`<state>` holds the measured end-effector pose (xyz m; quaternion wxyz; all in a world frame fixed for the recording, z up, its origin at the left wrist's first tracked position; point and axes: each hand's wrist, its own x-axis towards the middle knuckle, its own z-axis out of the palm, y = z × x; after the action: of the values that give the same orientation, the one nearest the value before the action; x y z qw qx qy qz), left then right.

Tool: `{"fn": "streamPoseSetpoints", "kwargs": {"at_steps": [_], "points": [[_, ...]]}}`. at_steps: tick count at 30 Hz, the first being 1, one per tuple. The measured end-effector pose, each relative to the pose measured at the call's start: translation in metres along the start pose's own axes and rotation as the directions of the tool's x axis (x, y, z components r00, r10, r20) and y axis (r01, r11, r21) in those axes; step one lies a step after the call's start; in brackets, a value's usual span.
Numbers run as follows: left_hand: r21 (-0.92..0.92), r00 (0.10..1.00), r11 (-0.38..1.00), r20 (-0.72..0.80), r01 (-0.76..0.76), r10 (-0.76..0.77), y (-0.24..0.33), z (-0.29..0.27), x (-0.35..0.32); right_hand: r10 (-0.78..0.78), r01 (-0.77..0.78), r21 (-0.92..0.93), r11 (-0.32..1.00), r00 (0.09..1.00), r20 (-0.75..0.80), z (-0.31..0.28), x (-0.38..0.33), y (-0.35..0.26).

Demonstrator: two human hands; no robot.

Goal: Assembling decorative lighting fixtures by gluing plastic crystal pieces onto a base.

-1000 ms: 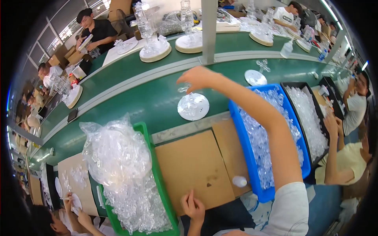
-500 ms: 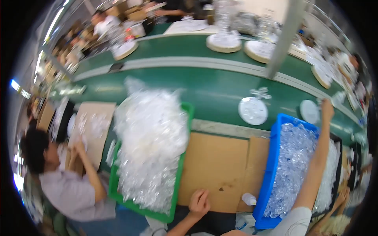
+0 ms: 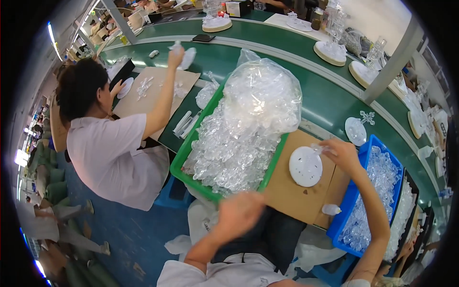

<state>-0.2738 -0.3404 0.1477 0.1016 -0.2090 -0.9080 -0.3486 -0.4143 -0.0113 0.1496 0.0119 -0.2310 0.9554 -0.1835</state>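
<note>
A round white disc (image 3: 306,166) with small dark marks lies over the cardboard sheet (image 3: 285,195) in front of me. At its upper right edge, my right hand (image 3: 338,154) pinches a clear plastic piece (image 3: 317,149); whether that piece is joined to the disc I cannot tell. My left hand (image 3: 240,216) hovers by the near end of a green bin (image 3: 195,187), its fingers smeared by motion. Clear plastic parts (image 3: 234,155) fill this bin, with a bulging clear bag (image 3: 267,95) on top.
A blue bin (image 3: 340,233) of clear parts stands at the right, near a small white bottle (image 3: 331,209). Another disc with a clear cross-shaped part (image 3: 356,131) lies on the green conveyor (image 3: 320,106). At the left, a co-worker (image 3: 112,148) handles similar pieces.
My right hand has come back from the conveyor, and a disc now lies over the cardboard beside it. My left hand has lifted toward the green bin. The view has swung left.
</note>
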Motion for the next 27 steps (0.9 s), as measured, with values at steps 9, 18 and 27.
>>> {"fn": "streamPoseSetpoints", "kwargs": {"at_steps": [9,18,27], "points": [[0.422,0.992,0.906,-0.118,0.015,0.039,-0.099,-0.014,0.076,-0.025,0.029,0.016,0.999,0.977,-0.214,-0.033,-0.036,-0.089],[-0.463,0.839,0.869,-0.393,0.172,-0.375,-0.082,-0.022,0.059,0.041,0.013,0.149,0.989,0.936,-0.351,-0.011,-0.108,-0.155],[-0.093,0.959,0.993,-0.278,-0.077,0.048,-0.052,0.034,0.067,-0.016,0.022,0.008,1.000,0.890,-0.456,0.116,0.028,-0.160]]}}
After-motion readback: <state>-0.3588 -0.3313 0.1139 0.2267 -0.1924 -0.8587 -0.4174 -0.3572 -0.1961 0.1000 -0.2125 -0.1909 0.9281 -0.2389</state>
